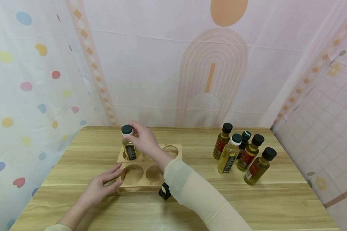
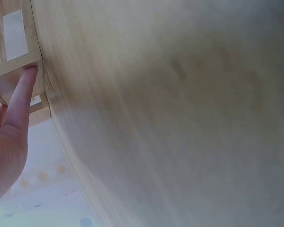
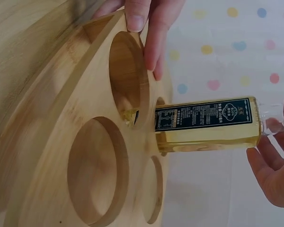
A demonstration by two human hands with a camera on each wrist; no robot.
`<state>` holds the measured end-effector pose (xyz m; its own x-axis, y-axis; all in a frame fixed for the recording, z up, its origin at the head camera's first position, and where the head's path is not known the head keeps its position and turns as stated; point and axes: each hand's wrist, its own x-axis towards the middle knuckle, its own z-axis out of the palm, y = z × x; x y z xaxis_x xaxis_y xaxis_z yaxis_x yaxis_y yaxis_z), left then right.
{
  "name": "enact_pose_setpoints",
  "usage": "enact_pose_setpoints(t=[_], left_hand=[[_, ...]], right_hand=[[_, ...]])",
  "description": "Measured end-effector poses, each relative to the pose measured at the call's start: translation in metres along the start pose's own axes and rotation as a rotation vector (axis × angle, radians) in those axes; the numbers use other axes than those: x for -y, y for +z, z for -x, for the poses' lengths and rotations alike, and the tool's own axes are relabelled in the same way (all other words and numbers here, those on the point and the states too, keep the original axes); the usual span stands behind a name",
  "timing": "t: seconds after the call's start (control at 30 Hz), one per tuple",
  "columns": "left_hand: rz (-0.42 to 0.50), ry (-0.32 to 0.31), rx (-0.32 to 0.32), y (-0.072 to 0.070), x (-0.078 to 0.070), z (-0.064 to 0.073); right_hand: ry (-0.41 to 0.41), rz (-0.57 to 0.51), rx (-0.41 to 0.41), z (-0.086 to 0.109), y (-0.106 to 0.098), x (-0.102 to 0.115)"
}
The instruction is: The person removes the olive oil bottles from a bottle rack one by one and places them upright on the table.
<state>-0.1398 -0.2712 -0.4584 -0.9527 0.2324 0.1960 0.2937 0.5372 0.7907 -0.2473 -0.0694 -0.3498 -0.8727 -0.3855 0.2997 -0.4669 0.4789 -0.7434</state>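
Observation:
My right hand holds a square-sided bottle of pale yellow oil by its neck, just below the dark green cap. The bottle's base is in the back left hole of a light wooden rack, as the right wrist view also shows; how deep it stands is hidden. My left hand lies against the rack's left end, with fairly straight fingers touching its edge. In the left wrist view, one finger presses the rack's end face. My right forearm covers part of the rack's right side.
Several oil bottles stand at the right of the table: black-capped ones with red labels, a green-capped pale one and a small dark one. A small black object shows beside my right sleeve. Patterned curtains hang behind.

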Motion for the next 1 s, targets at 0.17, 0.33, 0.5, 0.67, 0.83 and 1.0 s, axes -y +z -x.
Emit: enact_pose_setpoints(t=[0.17,0.33,0.5,0.67,0.83,1.0], left_hand=[[-0.043,0.007,-0.005,0.0,0.001,0.0],[-0.063,0.019,-0.009,-0.001,0.001,0.0],[-0.06,0.001,-0.004,0.0,0.0,-0.001],[-0.019,-0.013,0.001,0.001,-0.001,0.0],[-0.027,-0.008,0.002,0.002,-0.001,-0.001],[-0.021,-0.016,0.013,0.002,0.0,-0.001]], right_hand=[[-0.045,-0.098,-0.016,-0.001,-0.009,0.004],[-0.082,-0.184,-0.034,0.0,-0.021,0.01],[-0.1,-0.232,-0.053,0.002,-0.03,0.011],[-0.111,-0.238,-0.051,0.007,-0.039,0.011],[-0.127,-0.241,-0.06,0.014,-0.049,0.011],[-0.131,-0.234,-0.077,0.02,-0.058,0.01]])
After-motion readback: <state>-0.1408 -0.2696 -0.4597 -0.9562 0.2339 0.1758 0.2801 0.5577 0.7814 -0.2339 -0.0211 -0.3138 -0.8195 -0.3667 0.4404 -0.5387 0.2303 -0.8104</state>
